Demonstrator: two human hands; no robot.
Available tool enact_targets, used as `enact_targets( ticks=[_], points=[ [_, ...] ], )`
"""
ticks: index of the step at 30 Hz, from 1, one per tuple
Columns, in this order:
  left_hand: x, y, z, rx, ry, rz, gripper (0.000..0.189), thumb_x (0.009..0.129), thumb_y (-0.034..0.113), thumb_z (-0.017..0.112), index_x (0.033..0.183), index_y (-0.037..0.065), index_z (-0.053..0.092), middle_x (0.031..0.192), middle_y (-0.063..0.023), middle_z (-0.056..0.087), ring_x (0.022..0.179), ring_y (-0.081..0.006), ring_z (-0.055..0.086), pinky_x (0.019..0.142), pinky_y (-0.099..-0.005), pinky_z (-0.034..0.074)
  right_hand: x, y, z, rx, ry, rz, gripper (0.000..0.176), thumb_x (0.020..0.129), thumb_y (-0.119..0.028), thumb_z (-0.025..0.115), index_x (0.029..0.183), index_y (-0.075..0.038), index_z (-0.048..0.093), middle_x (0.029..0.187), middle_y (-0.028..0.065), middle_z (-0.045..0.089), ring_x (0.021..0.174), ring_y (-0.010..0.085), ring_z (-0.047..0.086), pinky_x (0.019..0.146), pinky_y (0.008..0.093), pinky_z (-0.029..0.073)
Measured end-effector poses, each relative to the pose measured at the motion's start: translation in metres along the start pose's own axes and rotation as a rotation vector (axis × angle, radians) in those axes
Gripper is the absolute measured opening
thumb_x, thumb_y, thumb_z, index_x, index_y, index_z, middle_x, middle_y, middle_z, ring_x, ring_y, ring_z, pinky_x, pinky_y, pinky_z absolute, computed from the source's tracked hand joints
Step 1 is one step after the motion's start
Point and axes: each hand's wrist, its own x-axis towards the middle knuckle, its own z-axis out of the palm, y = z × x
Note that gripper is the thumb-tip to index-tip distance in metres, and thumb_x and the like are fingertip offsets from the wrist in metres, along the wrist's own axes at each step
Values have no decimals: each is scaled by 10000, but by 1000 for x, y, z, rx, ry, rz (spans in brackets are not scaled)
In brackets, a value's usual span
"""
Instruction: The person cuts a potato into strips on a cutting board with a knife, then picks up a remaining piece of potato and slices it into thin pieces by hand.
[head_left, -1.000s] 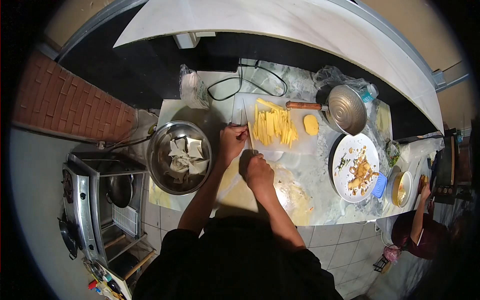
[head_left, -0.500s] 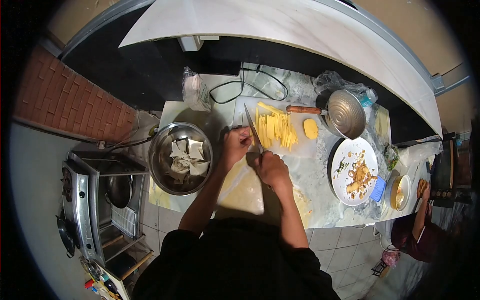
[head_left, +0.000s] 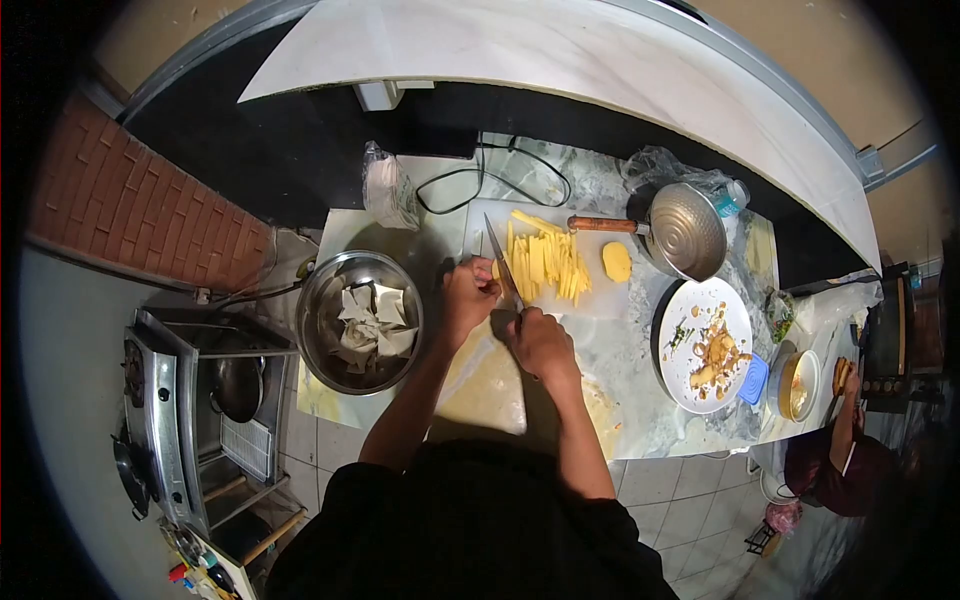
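Observation:
My right hand (head_left: 543, 343) is closed round the handle of a knife (head_left: 502, 258), whose blade points away from me and to the left. Just left of the blade, the bent fingers of my left hand (head_left: 470, 296) press on a small yellow piece, mostly hidden by them. Cut yellow strips (head_left: 547, 262) lie in a pile right of the blade on a white cutting board (head_left: 603, 298). A yellow chunk with a flat cut face (head_left: 616, 262) sits at the board's right side.
A metal bowl (head_left: 313, 345) with white pieces stands left. To the right are a pan (head_left: 686, 232), a white plate (head_left: 741, 322) of peelings, a blue lid (head_left: 753, 380) and a round container (head_left: 813, 385). A black cable (head_left: 483, 190) lies behind. Another person (head_left: 835, 460) is far right.
The view has shifted slightly. My hands and the knife keep nearly the same places by the left edge of the strips.

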Motion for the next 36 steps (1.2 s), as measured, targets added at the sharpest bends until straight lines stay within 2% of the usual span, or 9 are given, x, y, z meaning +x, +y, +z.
enact_targets(
  ticks=[8, 10, 13, 16, 19, 23, 25, 31, 36],
  points=[
    [1, -4, -1, -40, 1, 32, 253, 708, 76, 669, 947, 2, 633, 802, -134, 664, 709, -232, 669, 661, -308, 529, 0, -1, 23, 1, 23, 15, 367, 865, -320, 515, 954, 36, 540, 924, 259, 605, 879, 410, 594, 780, 467, 473],
    [0, -3, 0, -76, 46, -10, 224, 717, 71, 662, 930, 6, 647, 797, -139, 666, 707, -231, 668, 658, -305, 530, -1, -2, 26, -50, 21, 1, 362, 869, -289, 518, 963, 60, 494, 904, 243, 615, 876, 364, 619, 765, 428, 491],
    [2, -7, 2, -162, 51, -22, 197, 725, 72, 656, 912, 9, 662, 803, -143, 665, 709, -235, 666, 655, -306, 530, -3, -3, 25, -80, 44, -10, 359, 867, -290, 530, 973, 50, 493, 920, 234, 613, 877, 356, 619, 763, 424, 493],
    [2, -1, -1, -92, 42, -33, 197, 722, 72, 657, 910, 14, 670, 810, -143, 666, 721, -236, 662, 663, -309, 528, -2, -7, 19, -77, 7, 18, 358, 866, -289, 537, 968, 52, 505, 932, 228, 608, 879, 351, 616, 760, 425, 492],
    [2, -5, 1, -44, 72, -13, 212, 714, 66, 656, 921, 23, 674, 813, -143, 669, 735, -231, 657, 678, -312, 525, -2, -6, 17, -43, 41, -26, 356, 854, -314, 540, 930, 34, 527, 917, 253, 606, 873, 397, 601, 766, 459, 481],
    [2, -8, 2, -54, 80, 18, 215, 709, 72, 662, 918, 22, 678, 808, -142, 671, 738, -229, 653, 687, -316, 523, -2, -7, 15, -68, 21, -35, 358, 850, -313, 549, 936, 34, 535, 910, 246, 608, 875, 395, 602, 771, 457, 480],
    [1, -7, 2, -49, 76, 39, 213, 712, 71, 659, 916, 10, 677, 815, -145, 672, 739, -227, 657, 692, -308, 523, 0, -9, 20, -79, 42, -14, 234, 845, -195, 558, 950, 13, 544, 946, 202, 607, 876, 340, 624, 753, 411, 503],
    [2, -3, 0, -97, 52, -2, 208, 715, 51, 645, 913, -8, 672, 831, -144, 674, 746, -219, 665, 708, -293, 522, -3, -12, 32, -155, 83, -10, 152, 799, -46, 516, 923, 40, 539, 904, 199, 634, 859, 316, 641, 716, 400, 519],
    [3, -4, 0, -95, 60, -1, 213, 709, 39, 642, 915, -9, 671, 833, -144, 675, 745, -215, 662, 701, -291, 521, -2, -12, 39, -124, 117, 28, 149, 821, -59, 482, 914, 49, 526, 855, 203, 642, 815, 316, 651, 702, 395, 523]
  ],
)
